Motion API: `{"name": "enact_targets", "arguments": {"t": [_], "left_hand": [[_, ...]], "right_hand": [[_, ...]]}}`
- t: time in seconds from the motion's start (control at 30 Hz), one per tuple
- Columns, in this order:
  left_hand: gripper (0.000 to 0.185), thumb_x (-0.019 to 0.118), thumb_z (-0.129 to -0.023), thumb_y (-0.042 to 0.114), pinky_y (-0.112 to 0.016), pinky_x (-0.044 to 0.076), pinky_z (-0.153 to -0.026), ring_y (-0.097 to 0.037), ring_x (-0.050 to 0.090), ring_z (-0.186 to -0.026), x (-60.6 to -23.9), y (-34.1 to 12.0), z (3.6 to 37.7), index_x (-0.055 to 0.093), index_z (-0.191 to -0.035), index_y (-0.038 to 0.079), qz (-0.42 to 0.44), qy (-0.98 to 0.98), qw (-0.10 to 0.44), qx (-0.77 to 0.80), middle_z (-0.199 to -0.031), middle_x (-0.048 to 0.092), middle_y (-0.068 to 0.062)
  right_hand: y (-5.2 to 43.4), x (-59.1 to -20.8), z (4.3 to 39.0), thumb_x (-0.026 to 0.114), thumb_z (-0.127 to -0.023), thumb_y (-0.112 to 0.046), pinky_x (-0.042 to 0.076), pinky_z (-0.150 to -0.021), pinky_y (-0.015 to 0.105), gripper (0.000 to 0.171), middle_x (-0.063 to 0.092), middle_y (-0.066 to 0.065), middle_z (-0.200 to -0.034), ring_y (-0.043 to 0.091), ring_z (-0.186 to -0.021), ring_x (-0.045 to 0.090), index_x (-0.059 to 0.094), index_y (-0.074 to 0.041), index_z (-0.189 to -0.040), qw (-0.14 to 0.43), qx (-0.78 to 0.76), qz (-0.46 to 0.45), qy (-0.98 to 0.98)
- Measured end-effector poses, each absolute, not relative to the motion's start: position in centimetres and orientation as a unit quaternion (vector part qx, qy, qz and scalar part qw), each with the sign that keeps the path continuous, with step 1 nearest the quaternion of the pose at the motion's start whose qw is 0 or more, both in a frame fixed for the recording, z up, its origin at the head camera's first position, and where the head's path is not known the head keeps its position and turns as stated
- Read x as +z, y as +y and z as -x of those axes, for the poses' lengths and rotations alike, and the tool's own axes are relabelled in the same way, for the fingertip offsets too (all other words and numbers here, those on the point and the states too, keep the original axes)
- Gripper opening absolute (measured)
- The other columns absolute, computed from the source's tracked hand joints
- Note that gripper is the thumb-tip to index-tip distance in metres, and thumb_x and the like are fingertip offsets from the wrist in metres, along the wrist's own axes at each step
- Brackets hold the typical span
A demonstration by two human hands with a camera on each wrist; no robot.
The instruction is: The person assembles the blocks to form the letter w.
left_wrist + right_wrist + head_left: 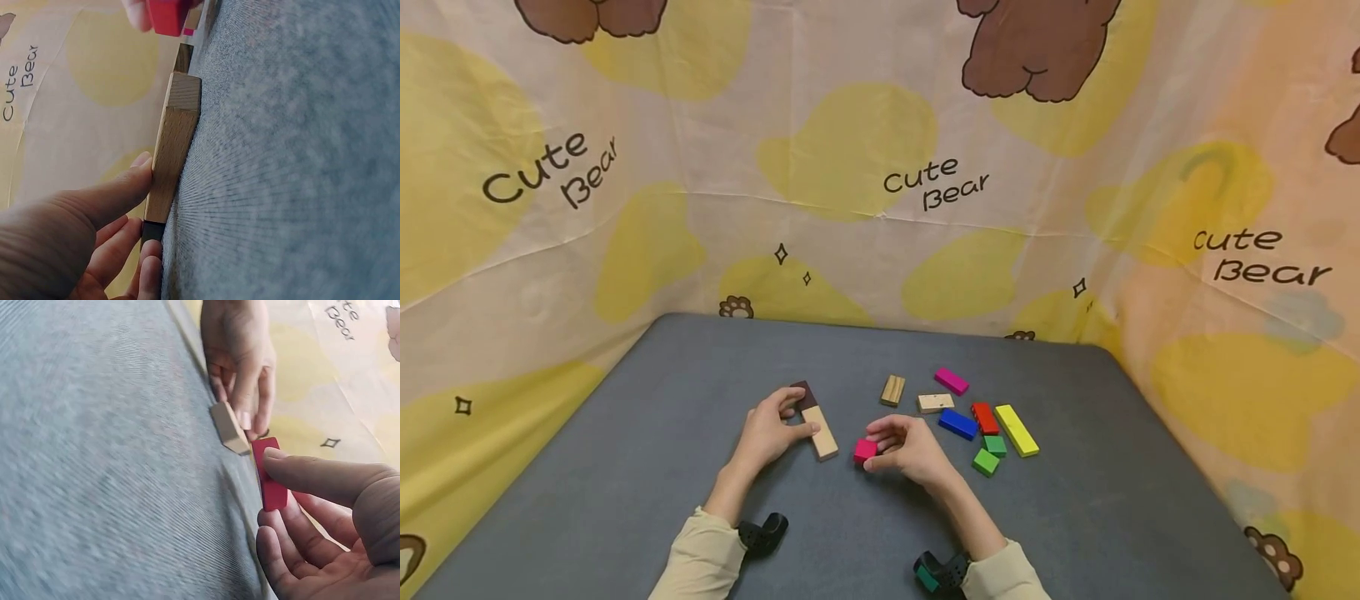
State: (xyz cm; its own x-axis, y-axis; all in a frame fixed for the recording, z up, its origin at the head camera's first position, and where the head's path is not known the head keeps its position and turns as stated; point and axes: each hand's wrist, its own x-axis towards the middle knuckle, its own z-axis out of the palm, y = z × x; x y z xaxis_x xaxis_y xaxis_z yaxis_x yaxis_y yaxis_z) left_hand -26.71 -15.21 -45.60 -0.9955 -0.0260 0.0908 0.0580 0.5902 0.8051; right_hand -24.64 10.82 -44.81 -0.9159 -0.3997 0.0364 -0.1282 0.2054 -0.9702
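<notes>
On the grey table (647,433) my left hand (801,414) holds a light wooden block (822,433) lying end to end with a dark brown block (805,393). Its thumb presses the light block's side and its fingers curl at the dark one. The left wrist view shows the light wooden block (175,144), the dark block (153,230) and my left hand (134,206). My right hand (871,450) pinches a pink-red block (865,450) just right of the light block's near end. In the right wrist view, thumb and fingers clamp the pink-red block (270,478) beside the wooden block (228,428).
Loose blocks lie right of my hands: striped wood (892,390), magenta (951,381), pale wood (936,403), blue (957,423), red (984,417), yellow (1017,430) and two green (990,454). A "Cute Bear" cloth (880,208) walls in the table on three sides.
</notes>
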Motion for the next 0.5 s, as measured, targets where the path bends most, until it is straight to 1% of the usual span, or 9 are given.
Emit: {"name": "enact_targets", "arguments": {"t": [0.17, 0.23, 0.37, 0.5], "left_hand": [[0.064, 0.085, -0.08, 0.024, -0.054, 0.043, -0.096, -0.035, 0.056, -0.118, -45.6, -15.2, 26.8, 0.058, -0.135, 0.009, 0.007, -0.89, 0.046, -0.454, -0.133, 0.059, -0.016], [0.064, 0.085, -0.08, 0.024, -0.054, 0.043, -0.096, -0.035, 0.056, -0.118, -45.6, -15.2, 26.8, 0.057, -0.135, 0.008, 0.008, -0.889, 0.045, -0.455, -0.133, 0.059, -0.016], [0.063, 0.084, -0.08, 0.024, -0.054, 0.043, -0.096, -0.035, 0.057, -0.117, -45.5, -15.2, 26.8, 0.058, -0.135, 0.008, 0.015, -0.888, 0.048, -0.458, -0.133, 0.06, -0.016], [0.063, 0.084, -0.081, 0.023, -0.053, 0.044, -0.096, -0.035, 0.057, -0.117, -45.5, -15.2, 26.8, 0.057, -0.135, 0.007, 0.02, -0.886, 0.051, -0.461, -0.133, 0.06, -0.016]], "right_hand": [[9.9, -43.9, 24.0, 0.081, -0.073, 0.01, 0.053, -0.076, 0.027, 0.046, 0.066, 0.022, -0.102, 0.042, -0.095, 0.059, 0.064, 0.011, -0.115, 0.132, -0.605, 0.179, 0.765], [9.6, -43.2, 23.6, 0.081, -0.072, 0.011, 0.052, -0.074, 0.026, 0.045, 0.065, 0.023, -0.1, 0.043, -0.094, 0.058, 0.064, 0.011, -0.113, 0.133, -0.598, 0.18, 0.769], [9.0, -42.2, 22.8, 0.081, -0.072, 0.011, 0.049, -0.074, 0.026, 0.043, 0.066, 0.022, -0.099, 0.042, -0.094, 0.058, 0.065, 0.011, -0.112, 0.125, -0.584, 0.186, 0.78], [8.5, -42.1, 22.6, 0.082, -0.07, 0.011, 0.048, -0.074, 0.026, 0.044, 0.066, 0.022, -0.099, 0.041, -0.093, 0.057, 0.065, 0.01, -0.111, 0.12, -0.578, 0.188, 0.785]]}}
